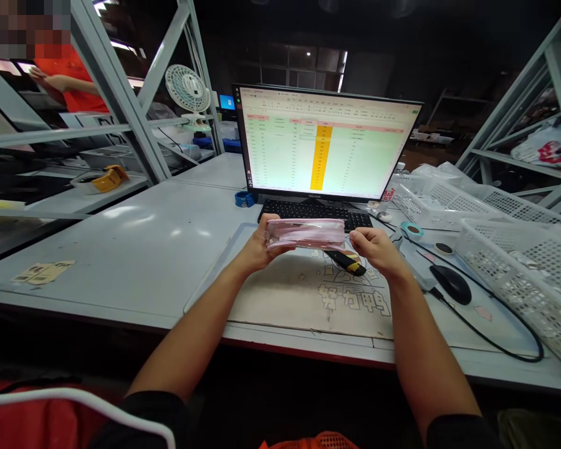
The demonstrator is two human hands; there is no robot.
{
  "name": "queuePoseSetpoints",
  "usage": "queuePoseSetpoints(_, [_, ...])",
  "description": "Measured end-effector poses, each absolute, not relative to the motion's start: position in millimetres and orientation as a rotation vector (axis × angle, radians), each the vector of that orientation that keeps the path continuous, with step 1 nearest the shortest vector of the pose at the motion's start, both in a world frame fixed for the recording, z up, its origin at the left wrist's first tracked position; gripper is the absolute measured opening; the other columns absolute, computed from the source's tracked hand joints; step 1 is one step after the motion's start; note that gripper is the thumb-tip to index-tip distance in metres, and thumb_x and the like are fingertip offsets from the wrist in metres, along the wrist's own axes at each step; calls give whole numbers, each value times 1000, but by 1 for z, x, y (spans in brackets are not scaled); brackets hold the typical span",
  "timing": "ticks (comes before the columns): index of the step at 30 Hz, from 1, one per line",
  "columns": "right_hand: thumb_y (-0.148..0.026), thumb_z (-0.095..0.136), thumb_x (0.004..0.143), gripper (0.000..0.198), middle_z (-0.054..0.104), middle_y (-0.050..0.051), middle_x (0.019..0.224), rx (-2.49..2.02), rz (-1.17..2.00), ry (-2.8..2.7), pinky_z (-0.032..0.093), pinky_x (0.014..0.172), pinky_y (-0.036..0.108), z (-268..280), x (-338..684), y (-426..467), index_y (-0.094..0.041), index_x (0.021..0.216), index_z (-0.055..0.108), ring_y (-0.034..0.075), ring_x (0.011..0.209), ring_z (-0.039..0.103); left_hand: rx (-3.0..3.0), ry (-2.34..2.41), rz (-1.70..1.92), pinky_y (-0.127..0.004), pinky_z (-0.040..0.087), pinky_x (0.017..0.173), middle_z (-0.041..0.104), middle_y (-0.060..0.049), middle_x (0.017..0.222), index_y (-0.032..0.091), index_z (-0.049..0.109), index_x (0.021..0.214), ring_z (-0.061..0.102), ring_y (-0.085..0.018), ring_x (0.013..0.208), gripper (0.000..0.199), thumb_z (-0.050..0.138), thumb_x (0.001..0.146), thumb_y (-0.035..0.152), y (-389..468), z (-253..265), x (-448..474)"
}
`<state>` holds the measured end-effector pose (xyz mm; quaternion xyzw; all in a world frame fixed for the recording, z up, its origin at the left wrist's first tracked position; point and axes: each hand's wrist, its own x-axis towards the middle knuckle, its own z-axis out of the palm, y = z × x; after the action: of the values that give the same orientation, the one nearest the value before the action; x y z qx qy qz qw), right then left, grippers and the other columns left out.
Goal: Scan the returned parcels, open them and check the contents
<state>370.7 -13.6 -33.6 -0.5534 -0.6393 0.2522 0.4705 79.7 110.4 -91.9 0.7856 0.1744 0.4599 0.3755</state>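
A pink, flat-sided packet in shiny clear wrap (306, 234) is held up over the desk mat (280, 299), its narrow side towards me. My left hand (260, 244) is wrapped round its left end. At the right end, my right hand (373, 248) is closed in a pinch, very near the packet. What lies between those fingertips is too small to make out. Below the packet a black and yellow utility knife (348, 263) rests on the printed mat. The black keyboard (280, 210) is just behind, partly covered by the packet and my left hand.
A lit monitor (327, 143) stands behind the keyboard. To the right are a black mouse (450, 284), its cable, tape rolls (411, 229) and white plastic baskets (518, 274). Blue tape (244, 199) sits left of the monitor. Metal shelf frames flank the desk; a person in orange (75, 75) is far left.
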Motion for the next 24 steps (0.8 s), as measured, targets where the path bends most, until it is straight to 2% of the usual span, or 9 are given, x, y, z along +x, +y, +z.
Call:
queuePoseSetpoints(8, [-56, 50, 90, 44, 38, -3, 60, -1438, 492, -1700, 26, 56, 29, -33, 363, -13, -23, 61, 45, 12, 58, 33, 2304, 556, 1203, -27, 48, 71, 60, -1, 99, 25, 44, 117, 60, -16, 78, 46, 76, 91, 46, 110, -87, 76])
queuePoseSetpoints(14, [-44, 43, 97, 40, 41, -2, 60, -1501, 318, -1874, 25, 59, 30, -45, 332, -12, -23, 63, 41, 14, 60, 36, 2479, 726, 1112, -31, 50, 78, 63, -5, 109, 24, 49, 122, 64, -21, 89, 35, 66, 92, 28, 106, -94, 84])
queuePoseSetpoints(19, [-30, 47, 100, 31, 66, 6, 72, -1806, 67, -1939, 26, 63, 32, -67, 291, -7, -21, 72, 58, 18, 65, 49, 2673, 850, 965, -40, 54, 91, 61, -9, 113, 22, 54, 124, 63, -27, 106, 49, 56, 79, 3, 97, -101, 100])
queuePoseSetpoints(22, [-32, 47, 103, 33, 69, 8, 76, -1850, 30, -1930, 26, 63, 32, -75, 280, -6, -20, 78, 64, 19, 66, 52, 2684, 833, 967, -45, 53, 104, 61, -12, 125, 21, 55, 130, 60, -30, 122, 53, 59, 80, 4, 100, -104, 99])
queuePoseSetpoints(24, [-34, 49, 103, 34, 66, 5, 72, -1698, 150, -2014, 27, 63, 31, -75, 282, -7, -20, 75, 62, 17, 64, 49, 2699, 797, 908, -48, 50, 113, 56, -15, 141, 22, 54, 137, 55, -32, 135, 58, 66, 82, 10, 107, -105, 90])
